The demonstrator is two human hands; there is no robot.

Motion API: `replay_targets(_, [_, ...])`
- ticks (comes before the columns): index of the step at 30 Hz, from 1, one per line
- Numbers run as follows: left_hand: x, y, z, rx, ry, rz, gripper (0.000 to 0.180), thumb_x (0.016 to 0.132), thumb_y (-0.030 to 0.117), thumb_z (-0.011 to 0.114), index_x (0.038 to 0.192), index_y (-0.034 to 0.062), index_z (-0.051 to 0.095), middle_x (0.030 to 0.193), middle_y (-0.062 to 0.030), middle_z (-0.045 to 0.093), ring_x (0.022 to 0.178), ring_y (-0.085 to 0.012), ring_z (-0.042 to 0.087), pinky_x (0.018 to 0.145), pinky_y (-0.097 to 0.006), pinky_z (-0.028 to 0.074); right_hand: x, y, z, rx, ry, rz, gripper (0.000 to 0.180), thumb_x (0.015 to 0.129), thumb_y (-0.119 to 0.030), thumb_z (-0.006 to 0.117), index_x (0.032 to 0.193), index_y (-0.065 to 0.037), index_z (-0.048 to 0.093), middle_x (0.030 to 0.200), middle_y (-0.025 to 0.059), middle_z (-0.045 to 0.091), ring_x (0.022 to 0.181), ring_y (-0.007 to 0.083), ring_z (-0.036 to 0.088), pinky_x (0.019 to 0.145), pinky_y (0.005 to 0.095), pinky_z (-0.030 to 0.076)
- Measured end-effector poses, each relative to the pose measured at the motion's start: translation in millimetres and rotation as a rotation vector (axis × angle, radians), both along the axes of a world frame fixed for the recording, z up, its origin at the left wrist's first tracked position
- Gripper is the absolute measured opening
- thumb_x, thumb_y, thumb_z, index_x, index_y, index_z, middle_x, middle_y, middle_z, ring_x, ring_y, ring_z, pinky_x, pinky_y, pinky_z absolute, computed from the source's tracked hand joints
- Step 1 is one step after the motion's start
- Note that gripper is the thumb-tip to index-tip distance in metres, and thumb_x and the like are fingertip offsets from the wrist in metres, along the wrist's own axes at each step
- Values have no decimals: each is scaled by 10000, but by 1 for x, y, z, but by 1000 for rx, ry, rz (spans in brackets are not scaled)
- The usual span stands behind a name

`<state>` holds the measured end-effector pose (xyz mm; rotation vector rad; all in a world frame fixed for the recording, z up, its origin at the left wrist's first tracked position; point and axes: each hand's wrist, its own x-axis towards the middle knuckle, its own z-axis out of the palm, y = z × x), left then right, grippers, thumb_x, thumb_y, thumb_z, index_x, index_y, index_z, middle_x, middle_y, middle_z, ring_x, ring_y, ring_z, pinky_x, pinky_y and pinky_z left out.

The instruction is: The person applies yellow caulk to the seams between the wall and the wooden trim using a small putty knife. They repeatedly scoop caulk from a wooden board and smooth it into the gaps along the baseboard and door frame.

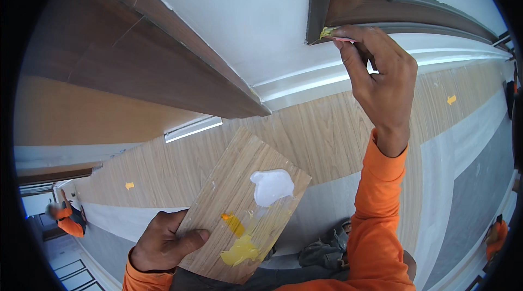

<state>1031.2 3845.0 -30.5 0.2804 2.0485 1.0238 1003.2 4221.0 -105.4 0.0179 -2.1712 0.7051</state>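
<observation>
My left hand [166, 241] grips a flat wood-grain board [231, 176] by its left edge, thumb on top. On the board sit a white blob of paste [272, 186], a small orange-yellow streak [233, 224] and a smeared pale yellow patch [239, 250]. My right hand [380, 67] is raised ahead, fingers pinched round a small thin pinkish piece [344, 39] with yellow paste [326, 32] at its tip. That tip is at the lower corner of a dark grey frame [317, 16] on the white wall; whether it touches cannot be told.
A dark brown wood panel [120, 46] slopes down at the left. Wood-look planks [305, 122] and grey strips [479, 127] cover the floor, with yellow arrow markers [129, 186]. Other people in orange are at the far left [71, 220] and right edge [496, 239].
</observation>
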Motion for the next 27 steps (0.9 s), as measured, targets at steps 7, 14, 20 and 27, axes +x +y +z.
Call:
replay_targets(7, [5, 1, -4, -32, -15, 56, 465, 928, 100, 682, 1325, -124, 593, 1191, -231, 699, 1062, -270, 654, 988, -358, 487, 17, 6, -6, -81, -22, 32, 114, 898, -25, 723, 1006, -36, 758, 851, 47, 744, 567, 91, 549, 510, 247, 411])
replay_targets(14, [-8, 6, -29, -52, -200, 141, 468, 939, 181, 672, 1297, -112, 600, 1139, -188, 714, 958, -224, 680, 949, -314, 495, 61, 8, -54, -1101, 229, 408, 209, 1001, -122, 645, 1127, 38, 694, 830, 72, 691, 580, 71, 492, 530, 220, 380])
replay_targets(20, [-10, 27, -23, 301, -462, 539, 491, 942, 230, 622, 1331, -64, 568, 1138, -176, 709, 977, -242, 707, 927, -345, 542, 73, -31, -28, -948, 168, 348, 272, 989, -179, 664, 1078, 71, 608, 799, 119, 669, 532, 152, 630, 483, 263, 554])
replay_targets(27, [10, 52, -15, 530, -667, 643, 632, 945, 380, 595, 1433, -5, 480, 1260, -150, 650, 1039, -264, 701, 914, -408, 572, 106, -47, -8, -135, 354, 211, 260, 699, 31, 765, 954, -4, 726, 747, 121, 715, 554, 179, 649, 474, 276, 488])
